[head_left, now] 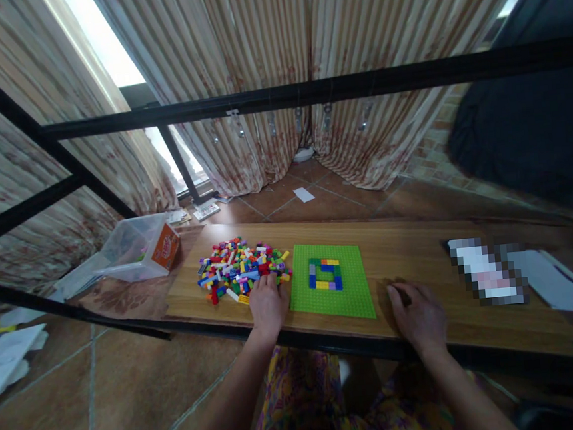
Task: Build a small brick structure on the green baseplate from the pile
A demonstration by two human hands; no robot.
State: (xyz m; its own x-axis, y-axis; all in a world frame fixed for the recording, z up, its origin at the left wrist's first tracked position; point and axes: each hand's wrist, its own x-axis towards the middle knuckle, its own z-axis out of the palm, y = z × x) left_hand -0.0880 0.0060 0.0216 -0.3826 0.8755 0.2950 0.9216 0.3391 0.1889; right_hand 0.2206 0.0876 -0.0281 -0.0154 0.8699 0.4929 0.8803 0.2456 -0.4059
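Observation:
My left hand (267,303) reaches to the near right side of a heap of loose toy bricks (236,269) in many colours. Its fingers are stretched out over the bricks, with no brick visibly gripped; the fingertips are partly hidden. To the right of the heap lies a green baseplate (334,304). On it, small bricks form a square ring (339,278) in blue, green, yellow, orange and lilac, with some green showing inside. My right hand (420,314) rests on the table just right of the baseplate, fingers loosely curled with a gap at the thumb and nothing visible in them.
The wooden table (399,245) has a dark front edge. Left of it stands a clear plastic box (134,252) with an orange label. A blurred-out object (487,271) and white paper (558,281) lie at the right. A black metal bar (266,99) crosses before the curtains.

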